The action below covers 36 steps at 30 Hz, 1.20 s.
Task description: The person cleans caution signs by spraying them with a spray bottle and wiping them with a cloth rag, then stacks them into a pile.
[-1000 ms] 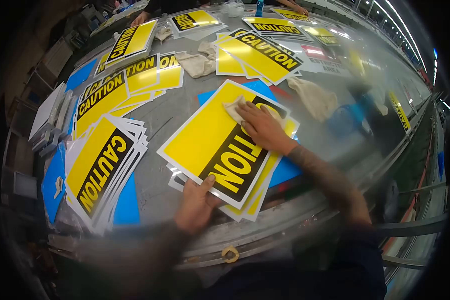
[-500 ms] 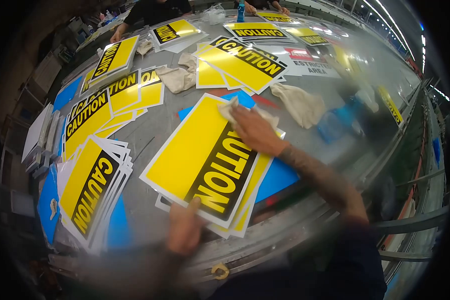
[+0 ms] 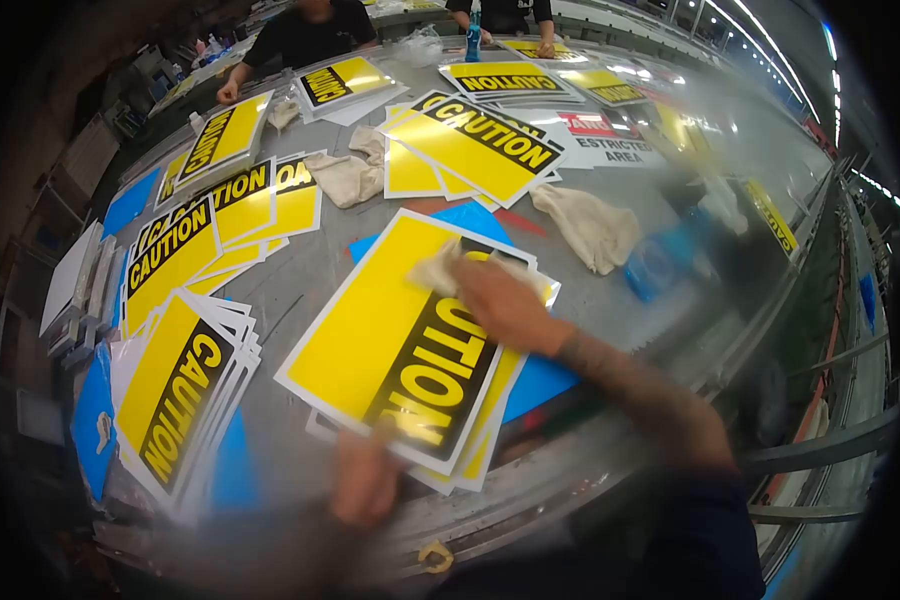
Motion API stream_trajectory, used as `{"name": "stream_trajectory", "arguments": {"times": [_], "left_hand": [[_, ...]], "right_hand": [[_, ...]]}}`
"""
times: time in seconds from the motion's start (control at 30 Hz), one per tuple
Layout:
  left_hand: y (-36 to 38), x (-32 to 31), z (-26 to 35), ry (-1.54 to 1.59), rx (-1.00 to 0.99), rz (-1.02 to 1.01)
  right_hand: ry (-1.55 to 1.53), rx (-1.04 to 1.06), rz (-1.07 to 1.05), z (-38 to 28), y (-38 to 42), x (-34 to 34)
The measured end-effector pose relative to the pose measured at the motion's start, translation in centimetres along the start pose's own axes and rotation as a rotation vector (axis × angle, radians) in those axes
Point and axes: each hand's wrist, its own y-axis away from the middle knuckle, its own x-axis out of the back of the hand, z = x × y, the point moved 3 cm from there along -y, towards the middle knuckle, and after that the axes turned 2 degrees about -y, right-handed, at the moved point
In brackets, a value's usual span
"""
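Note:
A yellow and black caution sign (image 3: 370,330) lies on top of a small stack in front of me. My right hand (image 3: 500,300) presses a pale cloth (image 3: 432,272) onto the upper part of its face, fingers closed over the cloth. At the sign's near edge is my left hand (image 3: 365,475), blurred, its thumb by the lower border as it grips the sheet. Blue sheet (image 3: 540,385) shows beneath the stack.
More caution signs (image 3: 175,390) lie in piles at left, with others (image 3: 480,150) beyond. Loose cloths (image 3: 595,225) and a blue spray bottle (image 3: 650,268) are at right. Across the table, a person's hand (image 3: 228,92) rests near signs; another person stands further right.
My right hand and the cloth have moved slightly left and down over the sign. The view has tilted a little, and the far person's hand at right has shifted.

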Motion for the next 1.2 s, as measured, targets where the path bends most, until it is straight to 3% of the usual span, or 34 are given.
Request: {"name": "stream_trajectory", "arguments": {"times": [0.07, 0.17, 0.2, 0.23, 0.33, 0.43, 0.5, 0.7, 0.8, 0.9, 1.03, 1.2], "left_hand": [[0.1, 0.0, 0.0, 0.006, -0.009, -0.015], [0.0, 0.2, 0.0, 0.047, -0.042, -0.021], [-0.1, -0.1, 0.1, 0.052, -0.051, -0.011], [-0.3, -0.2, 0.0, 0.059, -0.055, 0.002], [-0.3, 0.4, -0.4, 0.050, -0.047, 0.010], [0.3, 0.5, -0.7, 0.054, -0.036, 0.035], [-0.2, 0.0, -0.3, 0.054, -0.046, 0.044], [-0.1, 0.3, -0.4, 0.061, 0.000, 0.045], [0.3, -0.5, 0.5, 0.083, 0.018, 0.025], [0.5, -0.7, 1.2, 0.142, 0.079, 0.024], [0.8, -0.4, 1.1, 0.439, 0.240, -0.225], [0.5, -0.7, -0.8, 0.317, 0.368, -0.211]], "right_hand": [[0.114, -0.153, 0.108, 4.1, -0.9, 0.3], [-0.028, -0.229, -0.032, -0.3, 0.2, 0.5], [0.068, -0.044, 0.015, -2.1, 1.1, 0.3], [0.041, -0.014, -0.015, -2.5, 1.4, 0.7], [0.206, -0.141, 0.145, 2.3, 1.1, 1.4], [0.178, -0.180, 0.164, 1.5, 1.4, 1.3], [0.154, -0.039, 0.100, -1.2, 2.4, 0.8], [0.155, -0.284, 0.078, 2.8, 1.4, 2.2], [0.187, -0.244, 0.085, 2.5, 1.7, 2.0], [0.175, -0.213, 0.074, 3.0, 2.1, 2.0], [0.112, -0.220, 0.051, 3.1, 2.1, 1.8], [-0.043, -0.176, -0.116, 0.7, 2.1, 1.6]]}}
